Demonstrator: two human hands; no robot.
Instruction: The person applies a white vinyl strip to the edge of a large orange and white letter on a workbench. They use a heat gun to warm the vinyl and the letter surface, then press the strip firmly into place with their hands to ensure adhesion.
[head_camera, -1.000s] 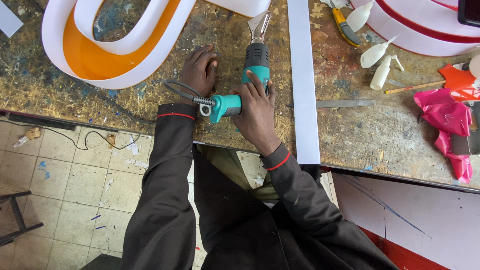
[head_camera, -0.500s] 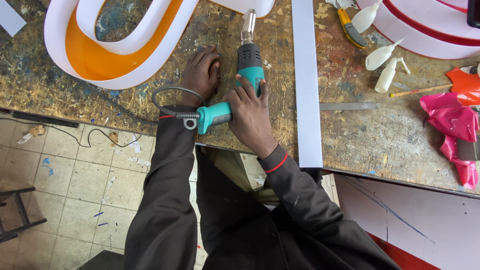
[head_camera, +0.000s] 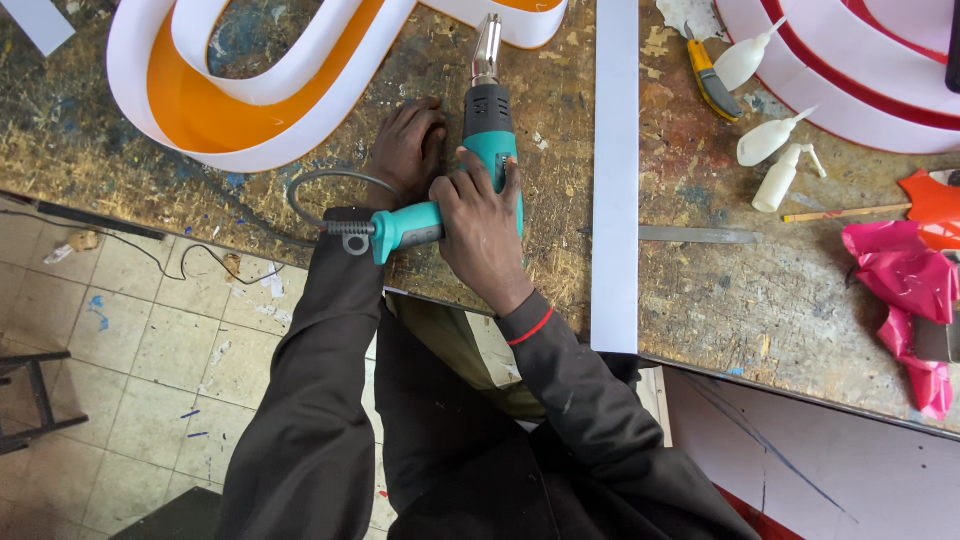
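Observation:
A teal and black heat gun (head_camera: 485, 135) lies on the worn workbench (head_camera: 720, 300), its metal nozzle pointing away from me toward the white-and-orange channel letter (head_camera: 250, 110). My right hand (head_camera: 482, 225) is wrapped around the gun's body where the handle meets it. My left hand (head_camera: 405, 150) rests flat on the bench just left of the gun, beside its grey cord (head_camera: 310, 195). A long white strip (head_camera: 615, 170) lies to the right of the gun.
Three white squeeze bottles (head_camera: 770, 140), a yellow utility knife (head_camera: 710, 80), a metal ruler (head_camera: 700, 235) and a pink plastic bag (head_camera: 905, 290) lie on the right. A red-and-white letter (head_camera: 850, 70) sits at top right. Tiled floor (head_camera: 120, 350) lies below left.
My right hand has pushed the heat gun forward, so the nozzle now sits closer to the orange letter. My left hand stayed beside it.

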